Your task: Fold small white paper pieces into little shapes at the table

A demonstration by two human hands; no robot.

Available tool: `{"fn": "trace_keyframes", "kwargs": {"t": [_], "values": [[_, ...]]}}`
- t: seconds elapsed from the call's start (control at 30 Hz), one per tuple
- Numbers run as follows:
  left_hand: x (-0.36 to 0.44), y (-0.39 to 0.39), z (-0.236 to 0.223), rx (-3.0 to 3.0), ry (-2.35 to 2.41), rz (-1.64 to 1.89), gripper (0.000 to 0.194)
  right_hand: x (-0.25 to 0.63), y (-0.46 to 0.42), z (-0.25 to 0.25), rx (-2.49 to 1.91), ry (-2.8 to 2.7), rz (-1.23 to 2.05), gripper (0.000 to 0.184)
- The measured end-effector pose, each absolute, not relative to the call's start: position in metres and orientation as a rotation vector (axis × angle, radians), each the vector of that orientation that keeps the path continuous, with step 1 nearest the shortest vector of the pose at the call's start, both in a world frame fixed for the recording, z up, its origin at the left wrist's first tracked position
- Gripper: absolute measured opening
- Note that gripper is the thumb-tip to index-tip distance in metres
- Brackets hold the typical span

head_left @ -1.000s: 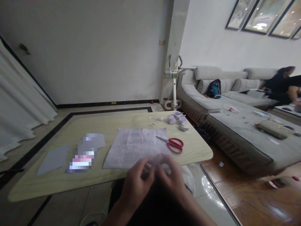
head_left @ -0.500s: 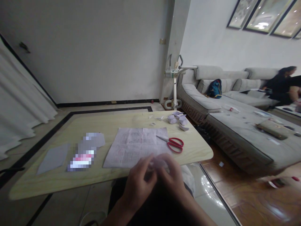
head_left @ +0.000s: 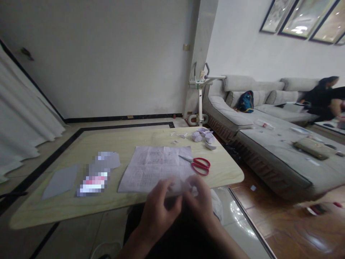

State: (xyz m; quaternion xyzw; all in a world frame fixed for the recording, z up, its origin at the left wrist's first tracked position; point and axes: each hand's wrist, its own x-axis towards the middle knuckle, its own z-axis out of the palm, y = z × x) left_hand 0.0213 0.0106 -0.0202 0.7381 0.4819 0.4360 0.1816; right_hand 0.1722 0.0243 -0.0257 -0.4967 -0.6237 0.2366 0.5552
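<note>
Both my hands are held close together over the near edge of the table, in front of a printed sheet. My right hand (head_left: 199, 199) is closed on a small folded piece of white paper (head_left: 186, 186), blurred and mostly covered by the fingers. Just left of it, my left hand (head_left: 160, 205) has its thumb and fingers apart, the fingertips close to the folded paper; whether they touch it is blurred. The printed sheet (head_left: 151, 167) lies flat with fold creases. Red-handled scissors (head_left: 201, 166) rest with their blades over its right side.
Several folded paper pieces (head_left: 208, 136) sit at the table's far right corner, with small paper scraps (head_left: 183, 135) beside them. On the left lie a blank paper piece (head_left: 60, 181) and a pixelated item (head_left: 94, 180). A grey sofa (head_left: 283, 151) stands right; a person (head_left: 320, 95) sits there.
My left hand's fingers have spread and drawn slightly away from the folded paper, which stays in my right hand. The scissors and printed sheet have not moved.
</note>
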Motion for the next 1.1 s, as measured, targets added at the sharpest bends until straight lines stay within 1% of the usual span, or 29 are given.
{"fn": "trace_keyframes", "kwargs": {"t": [0.1,0.23,0.27,0.47,0.57,0.7,0.83,1.0,1.1], "values": [[0.020,0.009,-0.018,2.074,1.318,1.205,0.038,0.172,0.023,-0.026,-1.173,-1.475,0.564,0.009],[0.017,0.009,-0.016,2.104,1.286,1.178,0.017,0.171,0.020,-0.023,-1.170,-1.528,0.639,0.013],[0.016,0.010,-0.017,2.135,1.301,1.186,0.015,0.170,0.019,-0.022,-1.173,-1.536,0.641,0.013],[0.015,0.014,-0.020,2.292,1.446,1.242,0.020,0.168,0.019,-0.025,-1.210,-1.557,0.562,0.017],[0.018,0.013,-0.017,2.287,1.486,1.217,0.023,0.167,0.018,-0.029,-1.186,-1.598,0.553,0.014],[0.021,0.010,-0.010,2.154,1.415,1.184,0.023,0.167,0.015,-0.027,-1.119,-1.628,0.585,0.012],[0.020,0.008,-0.004,1.972,1.340,1.214,0.023,0.167,0.015,-0.022,-1.121,-1.576,0.690,0.012],[0.018,0.010,-0.002,1.755,1.242,1.247,0.017,0.170,0.017,-0.020,-1.091,-1.542,0.807,0.012],[0.017,0.011,-0.003,1.696,1.205,1.241,0.018,0.173,0.017,-0.017,-1.100,-1.563,0.800,0.012]]}}
